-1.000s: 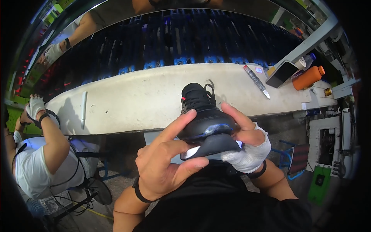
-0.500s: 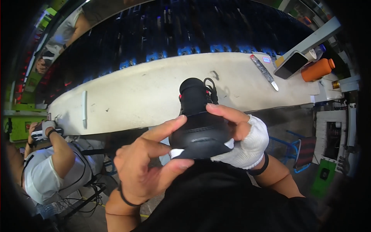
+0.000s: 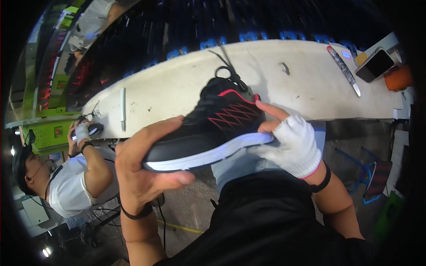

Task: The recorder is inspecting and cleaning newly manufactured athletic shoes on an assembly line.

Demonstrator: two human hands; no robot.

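A long pale worktable (image 3: 164, 88) curves across the view, and a co-worker (image 3: 71, 190) in a white top sits at its left end. The black shoe (image 3: 208, 128) is held at the table's near edge, in front of the person's body. Its long axis slants from lower left to upper right: toe to the left, heel to the right, laced opening toward the table's far side, white sole edge toward the person. The bare left hand (image 3: 144, 155) grips the toe, fingers spread across upper and sole; the gloved right hand (image 3: 295, 144) grips the heel. At the table's right end are an orange bottle (image 3: 398, 78), a phone (image 3: 375, 65) and a knife (image 3: 344, 71); a slim white stick (image 3: 123, 108) lies left.
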